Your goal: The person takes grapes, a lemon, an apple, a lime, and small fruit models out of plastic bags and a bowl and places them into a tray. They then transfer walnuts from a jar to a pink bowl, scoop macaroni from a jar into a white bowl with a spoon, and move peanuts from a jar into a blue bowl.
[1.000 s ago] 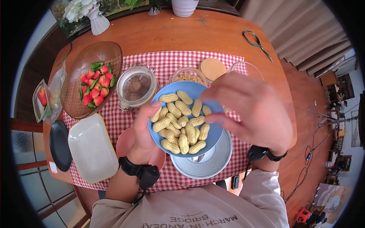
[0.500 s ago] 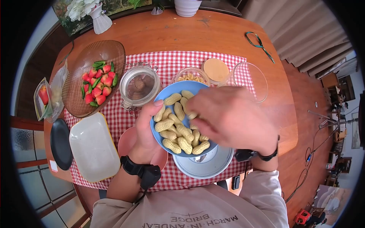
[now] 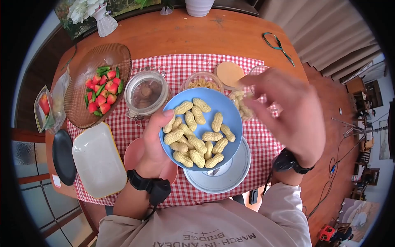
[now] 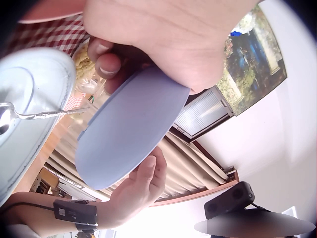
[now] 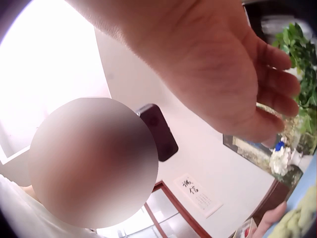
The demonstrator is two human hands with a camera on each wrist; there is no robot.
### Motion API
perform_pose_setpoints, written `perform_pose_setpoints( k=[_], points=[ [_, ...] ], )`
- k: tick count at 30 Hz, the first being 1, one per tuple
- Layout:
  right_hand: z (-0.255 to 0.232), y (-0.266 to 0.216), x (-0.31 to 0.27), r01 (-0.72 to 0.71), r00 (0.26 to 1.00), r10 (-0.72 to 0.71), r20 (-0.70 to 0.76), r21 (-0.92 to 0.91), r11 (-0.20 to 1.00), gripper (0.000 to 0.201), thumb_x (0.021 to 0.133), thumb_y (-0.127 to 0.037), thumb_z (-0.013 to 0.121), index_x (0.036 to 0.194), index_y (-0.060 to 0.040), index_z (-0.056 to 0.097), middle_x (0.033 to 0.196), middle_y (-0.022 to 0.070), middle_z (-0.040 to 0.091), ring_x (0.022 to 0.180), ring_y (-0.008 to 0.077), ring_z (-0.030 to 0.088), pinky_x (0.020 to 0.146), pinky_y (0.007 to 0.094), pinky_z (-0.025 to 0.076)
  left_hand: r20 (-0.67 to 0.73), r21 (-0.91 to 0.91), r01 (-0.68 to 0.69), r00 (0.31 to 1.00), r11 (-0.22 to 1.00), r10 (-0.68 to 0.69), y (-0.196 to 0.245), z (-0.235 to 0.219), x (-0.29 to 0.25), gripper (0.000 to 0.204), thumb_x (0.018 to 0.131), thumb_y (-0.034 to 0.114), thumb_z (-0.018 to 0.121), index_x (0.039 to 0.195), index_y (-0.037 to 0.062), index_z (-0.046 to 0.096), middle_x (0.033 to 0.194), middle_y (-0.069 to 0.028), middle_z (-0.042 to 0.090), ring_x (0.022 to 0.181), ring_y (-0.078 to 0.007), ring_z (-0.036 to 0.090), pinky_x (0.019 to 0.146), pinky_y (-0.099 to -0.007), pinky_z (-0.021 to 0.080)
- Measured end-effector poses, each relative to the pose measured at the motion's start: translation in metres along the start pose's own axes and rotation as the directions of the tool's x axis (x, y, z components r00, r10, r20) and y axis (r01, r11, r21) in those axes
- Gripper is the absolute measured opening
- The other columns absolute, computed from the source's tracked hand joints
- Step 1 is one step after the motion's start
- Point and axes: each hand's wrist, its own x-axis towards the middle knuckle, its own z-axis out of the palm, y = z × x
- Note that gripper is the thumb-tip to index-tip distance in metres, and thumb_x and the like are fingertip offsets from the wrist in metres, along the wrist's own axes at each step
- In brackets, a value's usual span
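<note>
My left hand (image 3: 154, 138) grips a shallow blue bowl (image 3: 230, 123) by its left side, thumb over the rim. Several unshelled peanuts (image 3: 196, 144) lie in it. The underside of the blue bowl (image 4: 133, 124) shows in the left wrist view, tilted in that view. To the right of the bowl, my right hand (image 3: 290, 113) is raised, blurred, its fingers pointing left over a clear glass jar (image 3: 275, 108) that has peanuts inside. In the right wrist view, the right hand's fingers (image 5: 278, 82) are loosely bent, with nothing visible in them.
Below the blue bowl stands a white plate (image 3: 193, 181) with a spoon (image 4: 44, 115). Around are a pink bowl (image 3: 135, 154), a lidded jar (image 3: 146, 92), a small tub of yellowish bits (image 3: 202, 82), a wooden lid (image 3: 229, 74), a white dish (image 3: 98, 160) and a basket of red fruit and green peppers (image 3: 74, 99).
The right hand dipped into the blue bowl among the peanuts, then moved right to above the glass jar. Fewer peanuts lie in the bowl's upper right. The left hand keeps holding the bowl.
</note>
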Motion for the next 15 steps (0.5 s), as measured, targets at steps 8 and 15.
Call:
perform_pose_setpoints(
  k=[8,15],
  points=[
    [0.047,-0.007,-0.001,0.226,0.909,-0.181,0.374,-0.078,0.971,0.021,0.083,-0.010,0.070,0.104,-0.0068,0.067,0.100,0.0070,0.065,0.094,0.0272,0.067,0.077,0.0401,0.056,-0.005,0.013,0.020,1.000,1.000,-0.020,0.001,-0.007,-0.001,0.067,0.092,0.040,0.050,0.138,-0.0089,0.050,0.132,-0.0223,0.063,0.118,-0.0304,0.065,0.106,-0.0421,0.050],
    [0.051,-0.011,0.004,0.177,0.914,-0.145,0.378,-0.051,0.983,0.023,0.079,-0.005,0.067,0.103,-0.0064,0.067,0.096,0.0086,0.064,0.084,0.0294,0.068,0.072,0.0394,0.056,-0.038,-0.008,-0.033,0.999,0.999,0.032,-0.002,-0.007,0.001,0.066,0.093,0.038,0.050,0.140,-0.0083,0.050,0.133,-0.0220,0.063,0.118,-0.0298,0.065,0.106,-0.0423,0.050]
  ],
)
